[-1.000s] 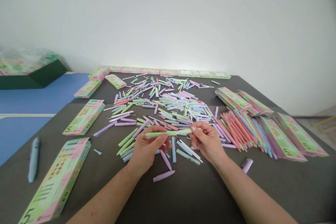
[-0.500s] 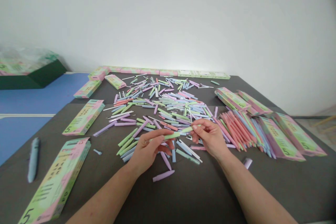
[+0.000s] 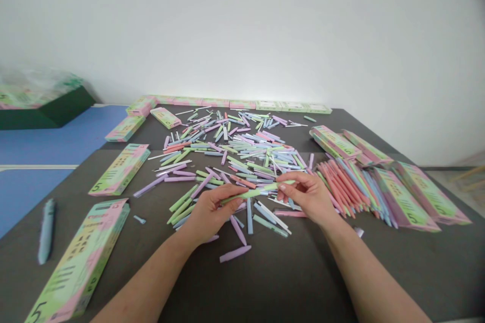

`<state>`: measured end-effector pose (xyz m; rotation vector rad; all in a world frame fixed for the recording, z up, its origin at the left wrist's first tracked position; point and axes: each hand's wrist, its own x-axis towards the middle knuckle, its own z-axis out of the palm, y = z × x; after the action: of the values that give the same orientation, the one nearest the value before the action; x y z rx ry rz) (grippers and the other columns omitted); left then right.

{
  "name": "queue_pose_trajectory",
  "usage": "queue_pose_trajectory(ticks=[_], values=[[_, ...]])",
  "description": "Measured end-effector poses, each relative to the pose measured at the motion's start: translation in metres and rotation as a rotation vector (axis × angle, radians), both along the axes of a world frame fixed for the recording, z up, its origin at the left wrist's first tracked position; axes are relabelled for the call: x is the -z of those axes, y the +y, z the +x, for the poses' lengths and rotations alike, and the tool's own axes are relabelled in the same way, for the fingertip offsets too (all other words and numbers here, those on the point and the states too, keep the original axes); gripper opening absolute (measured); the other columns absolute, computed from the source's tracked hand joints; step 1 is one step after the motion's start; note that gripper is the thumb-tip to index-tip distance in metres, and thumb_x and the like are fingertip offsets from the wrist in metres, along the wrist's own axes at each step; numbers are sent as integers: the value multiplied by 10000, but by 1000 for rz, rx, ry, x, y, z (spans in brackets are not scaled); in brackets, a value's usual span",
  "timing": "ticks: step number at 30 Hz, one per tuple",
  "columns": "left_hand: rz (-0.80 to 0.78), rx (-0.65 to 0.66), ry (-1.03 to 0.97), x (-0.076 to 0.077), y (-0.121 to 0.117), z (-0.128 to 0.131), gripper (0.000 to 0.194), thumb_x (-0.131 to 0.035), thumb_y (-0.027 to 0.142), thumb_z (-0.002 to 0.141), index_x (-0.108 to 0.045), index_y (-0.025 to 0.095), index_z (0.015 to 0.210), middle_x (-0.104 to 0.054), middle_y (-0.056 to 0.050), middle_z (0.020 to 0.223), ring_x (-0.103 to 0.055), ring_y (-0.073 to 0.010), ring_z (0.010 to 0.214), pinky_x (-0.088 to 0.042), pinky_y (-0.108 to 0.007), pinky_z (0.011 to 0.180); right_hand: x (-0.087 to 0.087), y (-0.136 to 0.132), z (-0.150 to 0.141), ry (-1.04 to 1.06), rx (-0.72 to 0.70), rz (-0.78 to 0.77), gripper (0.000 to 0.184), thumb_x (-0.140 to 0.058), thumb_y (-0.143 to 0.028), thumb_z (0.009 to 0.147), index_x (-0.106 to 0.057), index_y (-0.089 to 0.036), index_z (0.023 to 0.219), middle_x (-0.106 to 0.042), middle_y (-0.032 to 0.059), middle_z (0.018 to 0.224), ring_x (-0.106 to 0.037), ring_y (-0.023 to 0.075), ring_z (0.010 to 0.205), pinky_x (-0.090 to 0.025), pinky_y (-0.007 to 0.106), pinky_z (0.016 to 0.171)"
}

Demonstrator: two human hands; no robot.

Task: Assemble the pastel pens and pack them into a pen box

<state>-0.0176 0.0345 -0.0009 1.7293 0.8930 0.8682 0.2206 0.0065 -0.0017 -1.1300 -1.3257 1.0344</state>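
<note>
Between my two hands is a light green pen (image 3: 257, 192), held almost level above the heap of pen parts. My left hand (image 3: 212, 209) pinches its left end between thumb and fingers. The right end sits in the fingertips of my right hand (image 3: 303, 194). Under and beyond my hands spreads a loose heap of pastel pen parts (image 3: 253, 149) in green, purple, blue and coral, with thin white refills among them. Two purple pen barrels (image 3: 235, 253) lie just below my left hand, one nearer the table's front.
Coral, blue and green pens (image 3: 343, 186) lie in a pile at right, beside several printed boxes (image 3: 407, 199). More boxes (image 3: 119, 169) stand along the left side and back edge. A blue pen (image 3: 46, 232) lies far left. A dark green bin (image 3: 49, 111) stands on a blue surface.
The two green pen pieces, with a pale stretch between them before, now form one continuous pen. My hands have stayed almost in place.
</note>
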Motion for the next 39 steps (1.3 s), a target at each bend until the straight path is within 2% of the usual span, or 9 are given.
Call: queue_pose_trajectory(ticks=[4,9,11,15,17,21,24,33,39], values=[[184,66,162,2,1,1,266,-533,239,869,-698,190,1072,-694,-66,1006,-628,-188,901,-481,-293,843,-4,-2,-3,-75,8,-31,229,-730,-330,727,-703,-154,871,-669,13,550,-621,125,475,-514,222,468],[272,164,333,6,-1,2,290,-457,245,909,-631,218,1140,-663,-53,1056,-602,-189,963,-445,-297,871,0,-2,-5,-66,-30,-75,233,-741,-345,714,-713,-161,855,-658,5,531,-617,123,462,-511,219,455],[280,186,428,5,-3,2,267,-429,248,918,-606,214,1116,-658,-49,1032,-601,-190,926,-446,-293,825,3,-2,-6,-59,-59,-90,228,-743,-334,715,-713,-160,860,-661,9,539,-616,121,467,-504,217,450],[249,196,618,2,-8,3,246,-343,295,948,-543,204,1059,-652,-26,844,-610,-190,738,-429,-275,655,9,-3,-7,-40,-160,-148,231,-738,-315,725,-709,-146,880,-675,19,577,-619,120,491,-495,215,463],[263,210,671,1,-10,4,254,-317,294,957,-517,208,1088,-654,-23,820,-622,-198,726,-423,-278,645,10,-4,-7,-41,-192,-181,223,-729,-302,737,-709,-148,898,-682,21,616,-629,119,527,-494,210,485],[317,251,679,2,-9,4,285,-309,266,962,-488,233,1181,-676,-47,1006,-646,-218,908,-442,-301,756,5,-6,-10,-145,-240,-140,162,-689,-261,772,-723,-159,893,-701,33,722,-639,124,601,-484,202,511],[335,264,670,3,-8,5,298,-311,251,962,-481,236,1207,-667,-53,1092,-633,-224,999,-443,-318,818,2,-7,-11,-215,-246,-96,150,-668,-253,786,-730,-158,885,-704,38,719,-642,131,601,-478,201,502],[438,226,767,11,-13,7,294,-285,293,974,-497,189,1149,-692,-77,952,-662,-238,894,-450,-316,739,11,-8,-14,-232,-221,-100,199,-663,-320,798,-723,-155,891,-700,48,663,-654,148,568,-515,235,508],[450,226,796,7,-13,9,262,-296,276,971,-519,198,1084,-688,-55,882,-660,-218,843,-434,-287,689,11,-9,-17,-230,-207,-94,202,-672,-328,788,-727,-151,867,-694,44,630,-645,144,531,-497,223,462]])
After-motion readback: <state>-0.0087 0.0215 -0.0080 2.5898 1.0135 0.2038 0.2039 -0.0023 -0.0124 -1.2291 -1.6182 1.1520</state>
